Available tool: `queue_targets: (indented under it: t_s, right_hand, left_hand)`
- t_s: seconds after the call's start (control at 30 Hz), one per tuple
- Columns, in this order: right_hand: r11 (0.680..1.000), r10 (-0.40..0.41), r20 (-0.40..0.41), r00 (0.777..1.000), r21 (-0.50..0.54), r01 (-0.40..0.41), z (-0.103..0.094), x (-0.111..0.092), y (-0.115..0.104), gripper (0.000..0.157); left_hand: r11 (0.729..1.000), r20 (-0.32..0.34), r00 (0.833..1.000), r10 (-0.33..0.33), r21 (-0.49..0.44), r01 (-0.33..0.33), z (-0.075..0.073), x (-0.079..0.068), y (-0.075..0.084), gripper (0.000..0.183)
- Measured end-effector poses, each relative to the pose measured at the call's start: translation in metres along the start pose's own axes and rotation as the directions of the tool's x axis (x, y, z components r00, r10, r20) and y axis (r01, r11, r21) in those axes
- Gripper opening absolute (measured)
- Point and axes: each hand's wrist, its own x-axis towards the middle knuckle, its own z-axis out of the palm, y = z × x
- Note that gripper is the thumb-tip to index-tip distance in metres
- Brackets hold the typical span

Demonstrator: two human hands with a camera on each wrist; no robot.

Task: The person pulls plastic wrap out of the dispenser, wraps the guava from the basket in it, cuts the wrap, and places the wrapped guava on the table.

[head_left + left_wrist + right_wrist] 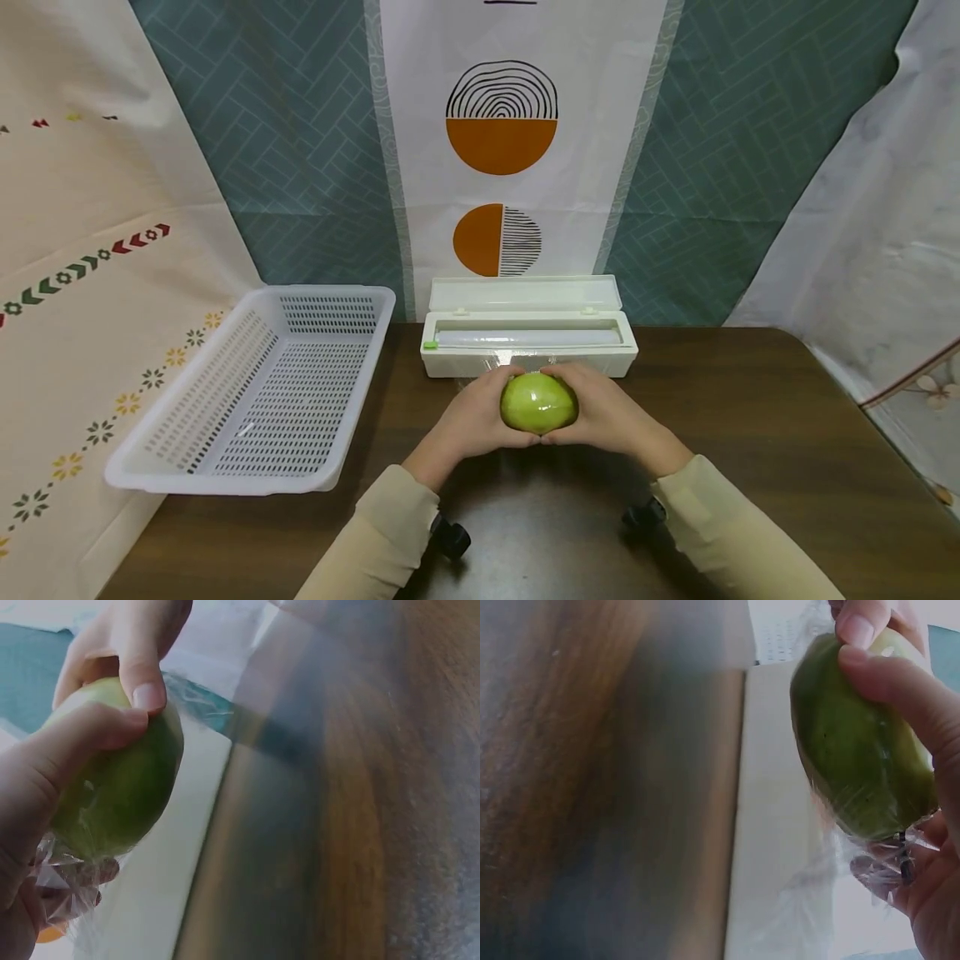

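Both hands grip one smooth green fruit (538, 403), its exact kind unclear, just in front of the plastic wrap dispenser (528, 363). My left hand (480, 414) curls round its left side and my right hand (600, 411) round its right. The two thumbs meet on the near side of the fruit, as the left wrist view shows. Clear plastic wrap (877, 855) clings to the fruit and bunches, wrinkled, by the fingers underneath. Behind, the white dispenser stands with its lid (525, 293) raised and a roll of film (528, 337) inside.
A white perforated plastic basket (348, 396) stands on the left of the dark wooden table (750, 467). Patterned cloths (300, 142) hang behind and on both sides. Each wrist carries a small black camera, such as the left one (452, 537).
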Motion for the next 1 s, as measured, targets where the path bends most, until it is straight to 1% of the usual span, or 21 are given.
queue_targets:
  t_s: [0.13,0.23,0.37,0.47,0.63,0.73,1.0]
  right_hand:
    - [0.998,-0.01,-0.007,1.0,0.067,0.01,-0.007,0.0,-0.004,0.082]
    - [0.996,-0.018,-0.009,1.0,0.089,0.019,-0.011,0.0,-0.006,0.083]
    - [0.993,-0.035,0.004,0.999,0.111,0.035,-0.013,-0.001,-0.009,0.08]
    - [0.992,-0.03,0.025,0.999,0.124,0.027,-0.013,-0.004,-0.011,0.077]
    - [0.995,0.013,0.045,0.999,0.096,-0.017,-0.012,-0.011,-0.015,0.078]
    - [0.995,0.024,0.065,0.998,0.097,-0.03,-0.01,-0.014,-0.017,0.077]
    - [0.992,-0.002,0.097,0.995,0.125,-0.01,-0.003,-0.025,-0.019,0.072]
  left_hand:
    - [0.999,-0.023,0.999,0.038,0.01,-0.038,-0.006,-0.001,0.004,0.079]
    - [0.998,-0.038,0.997,0.064,0.004,-0.064,-0.011,-0.002,0.006,0.077]
    - [0.998,-0.03,0.998,0.063,-0.006,-0.063,-0.012,-0.005,0.008,0.076]
    - [0.998,-0.022,0.998,0.064,0.002,-0.064,-0.011,-0.008,0.008,0.076]
    - [0.998,-0.009,0.998,0.06,0.025,-0.059,-0.01,-0.015,0.012,0.076]
    - [0.998,0.001,0.999,0.054,0.027,-0.054,-0.009,-0.019,0.014,0.075]
    - [0.998,0.028,0.998,0.055,0.019,-0.056,-0.002,-0.03,0.015,0.071]
